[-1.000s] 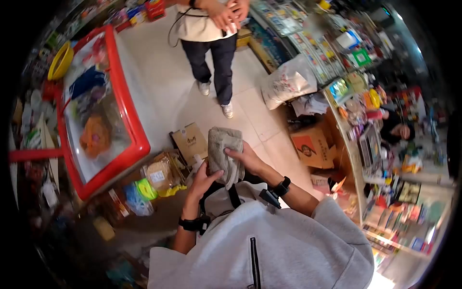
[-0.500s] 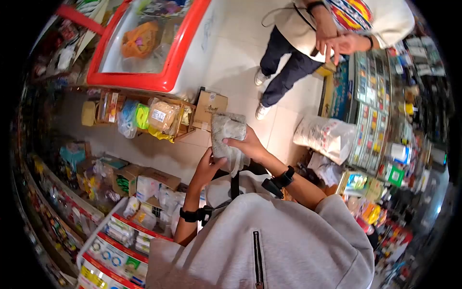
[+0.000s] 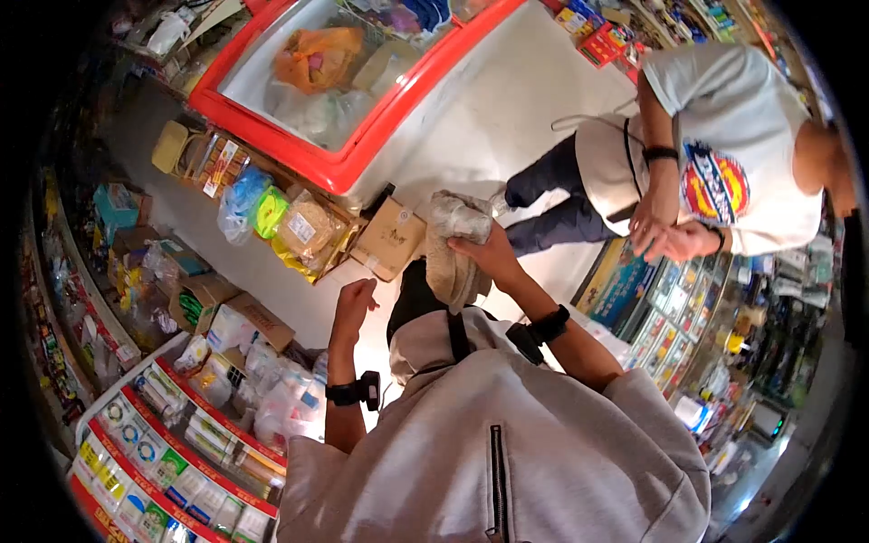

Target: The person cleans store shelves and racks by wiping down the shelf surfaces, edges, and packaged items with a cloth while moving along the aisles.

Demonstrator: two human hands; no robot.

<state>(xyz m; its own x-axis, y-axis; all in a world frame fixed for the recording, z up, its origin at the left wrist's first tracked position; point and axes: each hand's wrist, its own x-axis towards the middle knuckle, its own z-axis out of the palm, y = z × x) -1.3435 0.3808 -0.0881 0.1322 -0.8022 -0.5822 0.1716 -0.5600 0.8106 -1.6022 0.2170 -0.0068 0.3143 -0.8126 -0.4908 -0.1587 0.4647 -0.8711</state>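
My right hand (image 3: 487, 256) grips a folded grey-beige cloth (image 3: 450, 271) in front of my waist, with the thumb lying across its face. The cloth looks worn and hangs in a thick fold, its lower end near my dark trousers. To the left and apart from the cloth is my left hand (image 3: 354, 308), its fingers curled in loosely with nothing seen in them. Black bands with small devices sit on both my wrists. Just beyond the cloth stands a brown cardboard box (image 3: 389, 237) on the floor.
A red-rimmed chest freezer (image 3: 339, 172) stands ahead. Another person (image 3: 715, 136) is at the right, hands together, near a glass display counter (image 3: 665, 317). Packaged goods (image 3: 308, 226) rest on a low wooden rack. At lower left is a product shelf (image 3: 181, 434) beside plastic bags (image 3: 290, 398).
My left hand has let go of the cloth and moved left. The cloth stays in my right hand, now hanging in a looser fold. The view has turned, and the other person appears farther right and lower.
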